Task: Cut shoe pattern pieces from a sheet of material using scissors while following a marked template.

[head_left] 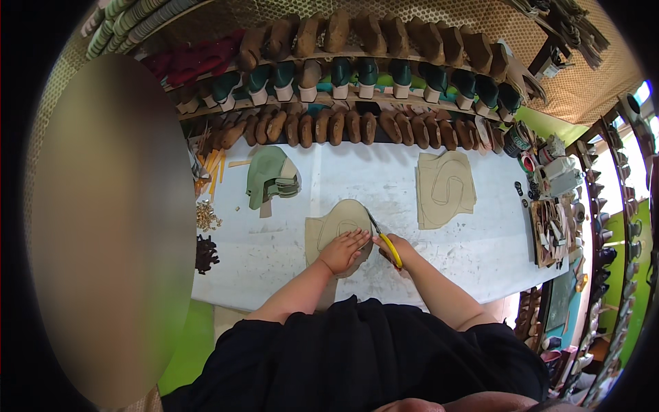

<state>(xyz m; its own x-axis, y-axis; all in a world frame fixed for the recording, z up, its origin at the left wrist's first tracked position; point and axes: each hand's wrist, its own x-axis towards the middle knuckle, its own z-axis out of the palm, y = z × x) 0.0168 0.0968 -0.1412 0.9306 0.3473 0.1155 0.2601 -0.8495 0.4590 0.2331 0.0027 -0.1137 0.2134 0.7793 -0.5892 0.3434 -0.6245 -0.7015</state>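
My left hand [343,253] lies flat with its fingers stretched out, pressing on a beige sheet [343,213] with a curved outline drawn on it. The sheet's top edge is rounded, and its lower part is hidden under the hand. In my right hand [403,253] is a pair of scissors [391,250] with yellow handles, the fingers wrapped round them. Their dark blades point up and left and meet the sheet's right edge. Farther right lies a stack of beige sheets [446,189] with similar curved lines. Green curved cut pieces [268,175] are piled at the far left.
Shelves of wooden shoe lasts [336,33] and green-topped shapes [341,74] stand behind the white table [274,240]. Brass-coloured bits [207,216] and dark small pieces [206,254] lie at its left edge. A tool rack [547,233] stands at the right. A large blurred shape fills the left side.
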